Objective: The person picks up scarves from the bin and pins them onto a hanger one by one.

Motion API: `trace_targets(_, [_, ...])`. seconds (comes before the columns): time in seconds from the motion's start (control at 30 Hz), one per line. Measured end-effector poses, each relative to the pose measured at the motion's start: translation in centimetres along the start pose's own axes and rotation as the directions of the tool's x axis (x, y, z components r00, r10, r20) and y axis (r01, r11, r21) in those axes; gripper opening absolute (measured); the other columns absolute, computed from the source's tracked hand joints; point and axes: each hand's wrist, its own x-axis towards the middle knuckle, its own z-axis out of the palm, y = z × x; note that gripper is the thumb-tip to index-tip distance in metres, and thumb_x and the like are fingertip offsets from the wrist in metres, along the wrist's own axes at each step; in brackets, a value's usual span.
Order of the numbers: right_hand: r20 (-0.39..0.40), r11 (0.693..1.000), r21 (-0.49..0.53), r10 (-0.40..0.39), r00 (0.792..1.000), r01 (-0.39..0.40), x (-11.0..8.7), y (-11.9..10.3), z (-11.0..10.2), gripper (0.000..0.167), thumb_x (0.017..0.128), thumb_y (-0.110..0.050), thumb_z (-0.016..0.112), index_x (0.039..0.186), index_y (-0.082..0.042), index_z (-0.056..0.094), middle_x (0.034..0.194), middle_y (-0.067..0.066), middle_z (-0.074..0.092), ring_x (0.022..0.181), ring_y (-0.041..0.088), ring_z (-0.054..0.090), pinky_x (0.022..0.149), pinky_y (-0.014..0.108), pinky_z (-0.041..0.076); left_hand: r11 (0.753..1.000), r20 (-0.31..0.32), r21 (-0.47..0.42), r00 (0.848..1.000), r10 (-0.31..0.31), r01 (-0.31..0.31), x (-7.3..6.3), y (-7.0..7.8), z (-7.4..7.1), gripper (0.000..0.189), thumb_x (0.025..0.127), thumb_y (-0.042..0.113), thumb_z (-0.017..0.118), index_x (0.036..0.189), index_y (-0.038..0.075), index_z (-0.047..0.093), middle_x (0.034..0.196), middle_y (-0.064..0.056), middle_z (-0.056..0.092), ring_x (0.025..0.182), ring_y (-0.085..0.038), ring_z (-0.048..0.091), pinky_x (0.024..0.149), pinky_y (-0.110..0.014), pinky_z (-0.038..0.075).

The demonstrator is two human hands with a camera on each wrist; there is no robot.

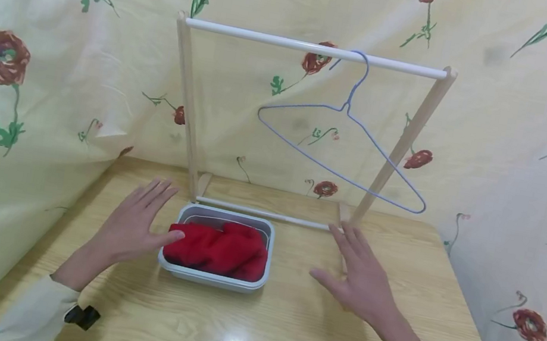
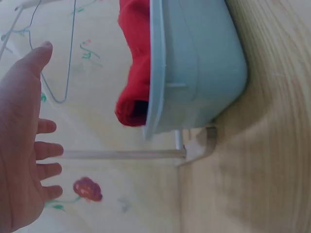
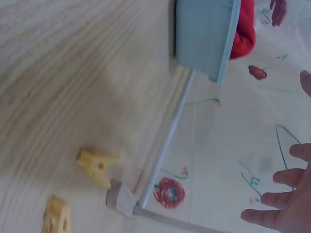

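Both hands are empty, fingers straight and spread: the left hand just beside the tub, the right hand near the rack's right foot. The red cloth lies bunched in the tub, toward the counter's far left corner, overhanging the rim; lifting it by one fold could drag the tub along or knock the rack's low bar just behind. The hanger tilts, hooked only over the top rail, so a snag could unhook it. A low right-hand sweep could scatter the yellow pegs.
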Motion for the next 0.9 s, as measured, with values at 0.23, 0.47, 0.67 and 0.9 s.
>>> trace_targets(0.23, [0.018,0.99,0.14,-0.016,1.0,0.013,0.3,-1.2,2.4,0.086,0.088,-0.055,0.074,0.159,-0.019,0.039,0.163,0.011,0.036,0.149,0.04,0.033,0.108,0.07,0.036,0.986,-0.056,-0.169,0.998,-0.025,0.016,-1.0,-1.2,1.1,0.087,0.09,0.055,0.07,0.157,0.009,0.038,0.159,-0.017,0.041,0.147,-0.041,0.035,0.115,-0.064,0.028])
trace_targets(0.47, [0.061,0.96,0.278,-0.038,0.997,0.02,0.7,-2.6,5.2,0.081,0.089,-0.052,0.074,0.156,-0.018,0.043,0.157,0.009,0.046,0.143,0.035,0.044,0.111,0.061,0.039,0.965,-0.024,-0.25,0.996,-0.085,0.076,-1.9,-1.8,2.0,0.083,0.091,0.056,0.07,0.155,0.01,0.041,0.156,-0.015,0.045,0.142,-0.04,0.04,0.11,-0.066,0.035])
trace_targets(0.67, [0.103,0.939,0.344,-0.032,0.994,-0.006,1.0,-3.4,7.0,0.08,0.088,-0.054,0.073,0.154,-0.017,0.047,0.155,0.003,0.05,0.141,0.03,0.048,0.11,0.054,0.043,0.946,0.003,-0.297,0.991,-0.136,0.13,-2.4,-2.0,3.1,0.079,0.092,0.059,0.068,0.152,0.013,0.046,0.153,-0.014,0.047,0.141,-0.041,0.041,0.108,-0.069,0.036])
trace_targets(0.9, [0.137,0.922,0.386,-0.035,0.99,-0.021,1.6,-4.0,8.5,0.08,0.087,-0.055,0.074,0.153,-0.019,0.048,0.151,0.001,0.054,0.136,0.027,0.053,0.1,0.05,0.052,0.927,-0.002,-0.336,0.984,-0.178,0.167,-3.1,-2.4,3.8,0.073,0.091,0.058,0.069,0.147,0.013,0.052,0.145,-0.012,0.054,0.134,-0.037,0.048,0.104,-0.067,0.04])
